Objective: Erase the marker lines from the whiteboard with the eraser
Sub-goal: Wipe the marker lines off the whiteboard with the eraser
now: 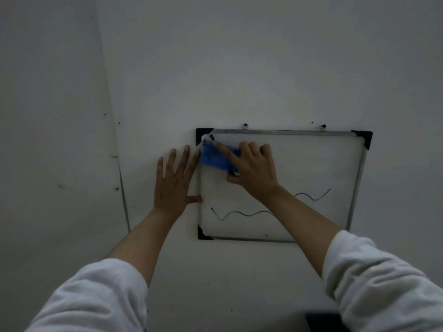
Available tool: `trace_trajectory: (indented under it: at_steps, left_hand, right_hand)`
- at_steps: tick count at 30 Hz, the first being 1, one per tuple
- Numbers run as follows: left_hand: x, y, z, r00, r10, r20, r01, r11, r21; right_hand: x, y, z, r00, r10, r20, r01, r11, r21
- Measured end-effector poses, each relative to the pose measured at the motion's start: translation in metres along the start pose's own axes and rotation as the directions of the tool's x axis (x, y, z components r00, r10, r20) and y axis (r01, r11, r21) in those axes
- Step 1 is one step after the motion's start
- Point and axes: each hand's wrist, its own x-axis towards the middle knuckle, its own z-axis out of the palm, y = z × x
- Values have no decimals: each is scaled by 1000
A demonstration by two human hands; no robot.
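A small whiteboard (311, 164) with a metal frame and black corner caps hangs on the wall. My right hand (254, 168) grips a blue eraser (214, 158) and holds it against the board's top left corner. A short dark mark (212, 137) shows just above the eraser. One wavy marker line (239, 214) runs across the lower part of the board, and its right end (314, 196) reappears past my right forearm. My left hand (175, 183) lies flat on the wall with fingers spread, its thumb touching the board's left frame edge.
The wall (239, 68) around the board is plain, with small dark holes and two hooks (245, 126) above the frame. A wall corner (124, 202) runs down on the left. A dark object (323, 323) sits at the bottom right edge.
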Motion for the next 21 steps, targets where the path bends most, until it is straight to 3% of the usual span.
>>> trace_trajectory:
  at_steps: [3, 9, 11, 14, 16, 18, 21]
  left_hand:
    - [0, 0, 1, 1000, -3, 10, 3, 1000, 0]
    - [-1, 5, -1, 1000, -16, -16, 16, 1000, -25]
    - [-1, 5, -1, 1000, -13, -17, 13, 1000, -13]
    - [-1, 3, 0, 1000, -9, -21, 9, 1000, -13]
    - [0, 3, 0, 1000, -16, -16, 16, 1000, -9]
    - [0, 3, 2, 1000, -18, -15, 17, 1000, -18]
    - [0, 5, 2, 1000, -22, -11, 22, 999, -26]
  right_hand:
    - [-9, -14, 2, 998, 62, 21, -63, 996, 63]
    - [-62, -21, 7, 931, -355, 90, 348, 934, 83]
    - [-41, -10, 8, 949, -309, 53, 307, 951, 44]
    - [2, 7, 5, 1000, 16, -6, -16, 1000, 18]
    - [8, 5, 7, 994, 109, -11, -109, 994, 32]
    - [-8, -5, 10, 996, 87, -10, -86, 993, 84]
    - [-56, -22, 13, 988, -145, 46, 137, 978, 159]
